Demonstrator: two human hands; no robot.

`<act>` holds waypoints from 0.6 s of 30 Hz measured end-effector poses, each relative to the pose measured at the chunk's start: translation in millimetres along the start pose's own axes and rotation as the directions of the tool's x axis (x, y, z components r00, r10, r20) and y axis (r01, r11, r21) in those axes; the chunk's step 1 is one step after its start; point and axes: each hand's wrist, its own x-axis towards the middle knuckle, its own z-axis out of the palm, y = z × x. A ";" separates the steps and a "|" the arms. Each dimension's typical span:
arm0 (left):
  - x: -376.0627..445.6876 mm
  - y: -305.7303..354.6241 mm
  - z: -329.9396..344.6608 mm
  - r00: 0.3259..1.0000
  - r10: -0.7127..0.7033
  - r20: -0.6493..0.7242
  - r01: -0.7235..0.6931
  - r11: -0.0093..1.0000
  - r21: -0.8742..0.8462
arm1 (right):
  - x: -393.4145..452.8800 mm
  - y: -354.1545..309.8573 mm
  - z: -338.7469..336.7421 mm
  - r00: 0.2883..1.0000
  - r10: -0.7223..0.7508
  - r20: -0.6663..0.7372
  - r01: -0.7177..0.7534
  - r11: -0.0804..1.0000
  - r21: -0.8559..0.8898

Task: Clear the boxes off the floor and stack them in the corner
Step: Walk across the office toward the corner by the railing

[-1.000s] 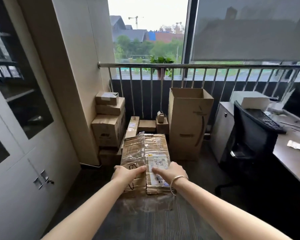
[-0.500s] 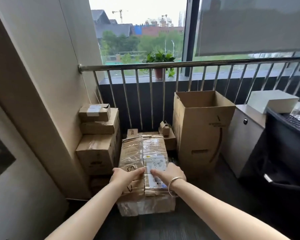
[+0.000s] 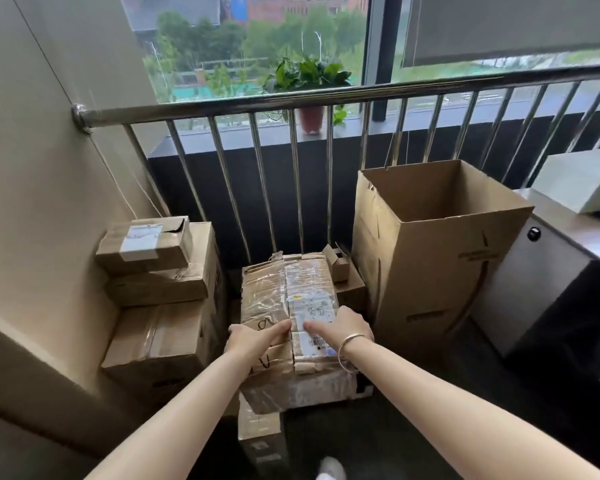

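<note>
A taped brown box (image 3: pixel 278 296) with a white shipping label lies in front of me, its far end by the railing. It is over a narrow flat box (image 3: pixel 260 441) whose near end sticks out below. My left hand (image 3: pixel 257 336) holds the near part of its top, fingers pointing right toward the middle seam. My right hand (image 3: pixel 343 325), with a bangle at the wrist, holds the top beside it, over the label. A stack of closed boxes (image 3: pixel 160 292) stands in the corner on the left.
A tall open carton (image 3: pixel 440 258) stands right of the taped box, with small boxes (image 3: pixel 343 271) wedged between them. A metal railing (image 3: pixel 291 98) runs behind, with a potted plant (image 3: pixel 309 77) beyond it. A grey cabinet (image 3: pixel 541 278) is at far right and a wall (image 3: pixel 49 168) on the left.
I have moved forward with the taped box toward the corner. It now sits between the left stack and the tall carton, over the flat box. Both hands keep their hold.
</note>
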 end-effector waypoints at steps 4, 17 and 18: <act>77.3 38.1 7.4 1.000 0.014 0.009 -0.014 1.000 -0.023 | 80.2 -27.9 -4.3 1.000 0.021 -0.003 -0.021 1.000 0.007; 327.9 97.6 66.1 0.998 -0.068 0.005 0.067 0.997 0.038 | 338.0 -66.2 36.0 0.992 0.120 0.045 -0.124 0.986 0.111; 337.5 97.1 71.3 0.997 -0.078 0.003 0.078 0.996 0.040 | 350.1 -64.3 39.3 0.992 0.121 0.037 -0.124 0.987 0.097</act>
